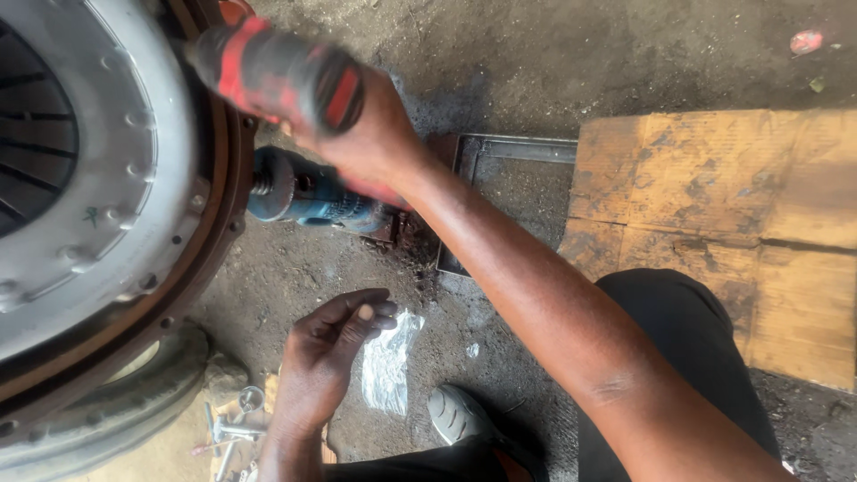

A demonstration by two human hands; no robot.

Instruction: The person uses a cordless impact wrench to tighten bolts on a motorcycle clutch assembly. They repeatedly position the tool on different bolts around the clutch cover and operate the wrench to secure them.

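Drill, blue body with red-black handle, sits nose-first against the rim of the clutch plate. Right hand wraps closed around the handle. Left hand below the drill, fingers curled loosely, holding nothing visible, just beside a plastic bag.

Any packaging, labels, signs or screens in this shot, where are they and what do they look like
Clear plastic bag: crumpled, on the dirt floor beside the left hand.
Cardboard sheet: flat, brown, stained, on the ground at right.
No signs or screens show.
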